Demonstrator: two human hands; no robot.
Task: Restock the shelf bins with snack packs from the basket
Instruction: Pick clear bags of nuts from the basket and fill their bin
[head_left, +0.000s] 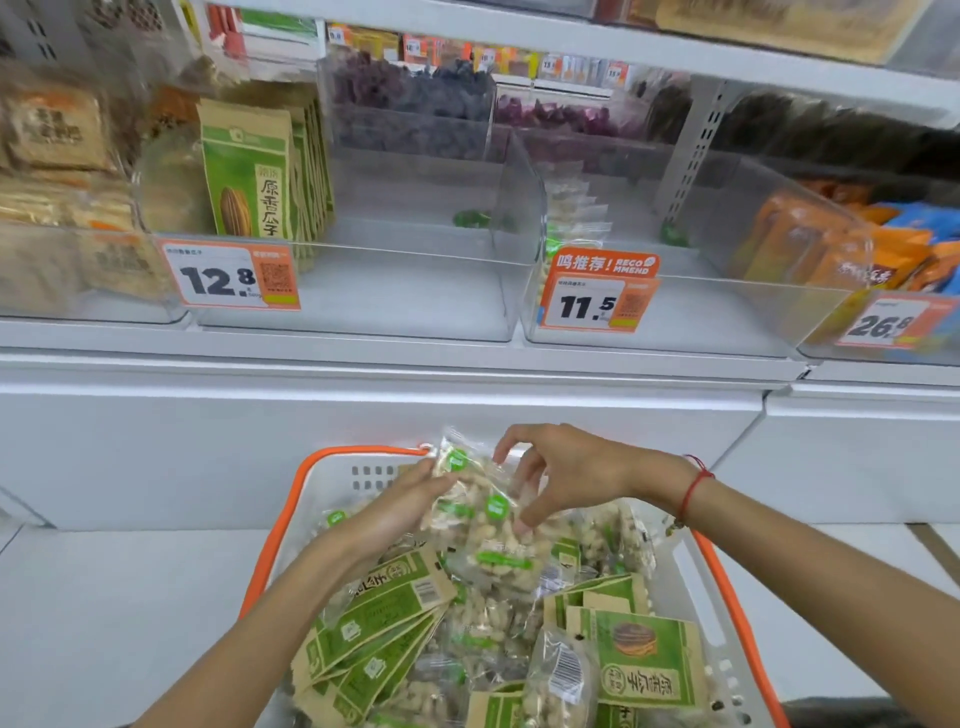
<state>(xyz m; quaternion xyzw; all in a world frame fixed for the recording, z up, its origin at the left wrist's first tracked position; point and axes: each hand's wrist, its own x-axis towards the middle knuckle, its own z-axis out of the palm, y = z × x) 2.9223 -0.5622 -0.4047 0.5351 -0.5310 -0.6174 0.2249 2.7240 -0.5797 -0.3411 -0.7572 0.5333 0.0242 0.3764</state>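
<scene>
Left hand (410, 501) grips clear peanut pack (480, 499), upright, over basket (291, 499)

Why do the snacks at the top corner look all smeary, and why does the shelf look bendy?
Head view: the top left packs are smeared by blur, while the 12.8 tag and the hands stay sharper. The wide lens bends the shelf edge and tilts the bins. Their clear plastic catches soft glare.
</scene>
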